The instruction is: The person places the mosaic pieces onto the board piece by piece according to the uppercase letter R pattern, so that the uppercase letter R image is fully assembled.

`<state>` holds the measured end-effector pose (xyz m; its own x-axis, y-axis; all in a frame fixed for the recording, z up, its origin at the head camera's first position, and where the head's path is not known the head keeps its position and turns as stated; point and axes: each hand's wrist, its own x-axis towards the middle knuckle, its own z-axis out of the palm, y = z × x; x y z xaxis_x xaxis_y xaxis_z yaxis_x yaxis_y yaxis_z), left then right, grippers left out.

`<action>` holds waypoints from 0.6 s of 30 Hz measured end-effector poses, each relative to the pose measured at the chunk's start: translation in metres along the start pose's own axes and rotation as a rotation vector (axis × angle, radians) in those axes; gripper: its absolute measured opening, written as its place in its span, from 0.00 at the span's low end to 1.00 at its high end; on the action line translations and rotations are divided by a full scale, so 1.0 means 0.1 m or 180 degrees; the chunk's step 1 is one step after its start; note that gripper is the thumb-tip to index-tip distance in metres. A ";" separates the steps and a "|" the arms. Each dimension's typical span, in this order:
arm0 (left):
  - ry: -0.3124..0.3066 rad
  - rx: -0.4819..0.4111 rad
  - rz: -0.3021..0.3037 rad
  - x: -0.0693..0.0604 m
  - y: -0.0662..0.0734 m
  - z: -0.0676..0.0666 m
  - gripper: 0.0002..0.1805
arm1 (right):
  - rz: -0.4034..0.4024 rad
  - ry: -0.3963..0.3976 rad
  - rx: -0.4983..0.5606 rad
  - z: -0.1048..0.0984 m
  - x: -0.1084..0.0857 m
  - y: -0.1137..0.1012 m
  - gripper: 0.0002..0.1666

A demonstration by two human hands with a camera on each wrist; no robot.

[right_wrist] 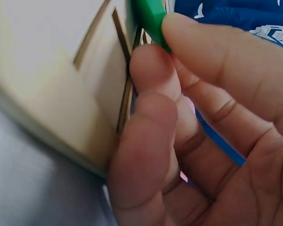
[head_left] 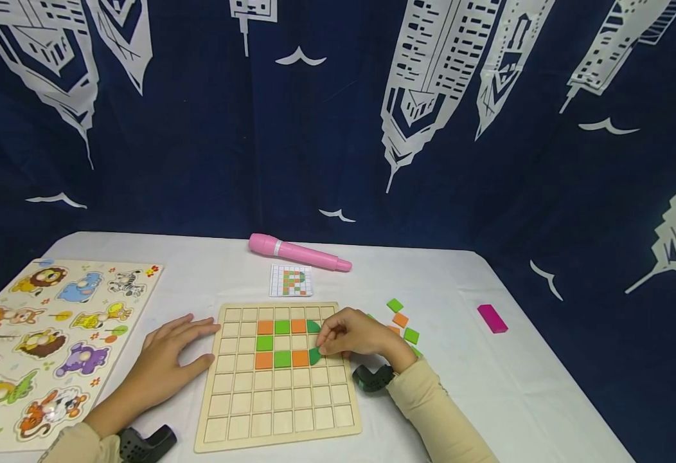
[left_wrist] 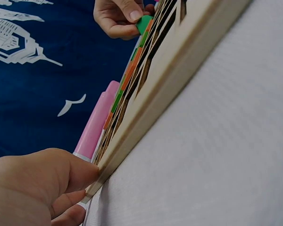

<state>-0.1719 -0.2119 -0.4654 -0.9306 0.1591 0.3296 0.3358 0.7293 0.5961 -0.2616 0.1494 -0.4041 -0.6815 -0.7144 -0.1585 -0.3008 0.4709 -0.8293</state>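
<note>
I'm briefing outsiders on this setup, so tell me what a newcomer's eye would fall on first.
Probably the dark blue cloth with white upside-down buildings, filling the background behind the white table. Next, the orange and green tiles on the wooden grid board, the right hand pinching a dark green piece at their right end. Then the pink tube, lying beyond the board near the table's far edge.

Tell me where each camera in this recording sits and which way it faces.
Head: worn on the head, looking forward and down at the grid board; the left hand, right hand and both sleeves show.
Left wrist: worn there, looking along the grid board's edge; the left hand shows close up, the right hand beyond.
Right wrist: worn there, looking closely at the right hand pinching a green piece; only that hand shows.
Shared: head and left wrist both show the pink marker.
</note>
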 end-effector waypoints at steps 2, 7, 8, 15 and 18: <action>-0.0007 0.0011 -0.0004 0.00 0.00 0.00 0.26 | 0.0004 0.0029 -0.0027 0.01 0.00 0.00 0.01; -0.0021 0.0002 -0.0030 0.00 0.01 -0.01 0.26 | 0.0008 0.0133 -0.0069 0.03 0.02 0.01 0.04; -0.0024 -0.0003 -0.0035 0.00 0.01 -0.01 0.26 | 0.0008 0.0147 -0.0067 0.03 0.02 0.02 0.04; -0.0040 -0.0019 -0.0073 -0.01 0.01 -0.01 0.26 | 0.0014 0.0051 0.0072 0.02 0.03 0.04 0.02; -0.0051 -0.0024 -0.0092 -0.01 0.01 -0.01 0.26 | 0.0028 -0.0052 0.0267 -0.02 0.02 0.05 0.06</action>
<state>-0.1700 -0.2118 -0.4646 -0.9421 0.1486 0.3006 0.3098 0.7287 0.6108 -0.2657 0.1517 -0.4073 -0.6728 -0.7190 -0.1741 -0.2374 0.4327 -0.8697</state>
